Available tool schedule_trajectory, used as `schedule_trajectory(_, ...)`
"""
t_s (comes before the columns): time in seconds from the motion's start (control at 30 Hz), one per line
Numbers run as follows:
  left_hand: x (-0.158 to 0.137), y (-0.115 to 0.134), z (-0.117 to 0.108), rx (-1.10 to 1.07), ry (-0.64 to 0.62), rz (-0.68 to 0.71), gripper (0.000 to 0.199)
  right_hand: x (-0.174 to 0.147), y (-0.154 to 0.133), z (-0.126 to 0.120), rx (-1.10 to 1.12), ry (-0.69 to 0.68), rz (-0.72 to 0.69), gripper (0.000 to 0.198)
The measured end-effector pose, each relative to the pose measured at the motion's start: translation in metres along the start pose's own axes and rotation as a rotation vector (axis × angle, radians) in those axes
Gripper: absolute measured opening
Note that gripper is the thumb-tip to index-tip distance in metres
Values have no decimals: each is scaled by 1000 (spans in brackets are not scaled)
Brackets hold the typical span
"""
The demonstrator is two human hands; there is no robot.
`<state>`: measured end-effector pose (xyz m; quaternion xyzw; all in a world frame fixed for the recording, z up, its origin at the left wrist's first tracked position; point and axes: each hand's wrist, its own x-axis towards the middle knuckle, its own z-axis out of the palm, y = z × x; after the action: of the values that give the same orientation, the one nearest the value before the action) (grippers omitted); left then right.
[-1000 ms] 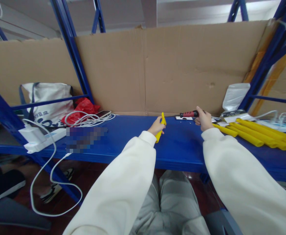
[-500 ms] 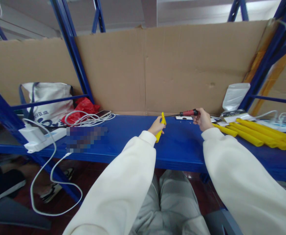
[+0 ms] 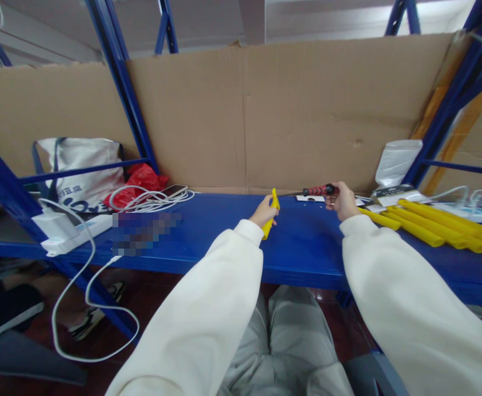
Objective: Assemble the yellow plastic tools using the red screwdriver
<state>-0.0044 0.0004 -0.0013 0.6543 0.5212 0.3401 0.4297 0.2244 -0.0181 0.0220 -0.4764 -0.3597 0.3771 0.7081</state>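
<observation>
My left hand is closed around a small yellow piece, held tilted upright above the blue shelf; its exact kind is hard to make out. A screwdriver with a red and black handle lies level in my right hand, the fingers wrapped round the handle's end. Its thin shaft points left, and the tip meets the upper part of the yellow piece. Behind the screwdriver a small white card or box rests on the shelf, with tiny light bits beside it.
Several yellow tubes lie at the right, near a white pouch and a power strip. White cables, a red bag, a cloth bag and a plugged power strip stand left. Cardboard closes the back.
The screwdriver's handle looks slightly turned about its length in my right hand. Both hands stay in the same place.
</observation>
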Motion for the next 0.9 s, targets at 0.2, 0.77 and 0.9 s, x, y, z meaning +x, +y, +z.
schedule_trajectory(0.2, -3, 2, 1, 8, 9, -2, 73, -6, -1, 3, -22, 91, -29, 41)
schedule_trajectory(0.77, -5, 5, -1, 19, 8, -21, 75, 0, 4, 1, -47, 59, -24, 33)
schedule_trajectory(0.9, -5, 4, -1, 21, 8, -14, 74, -1, 2, 2, -75, 87, -27, 30)
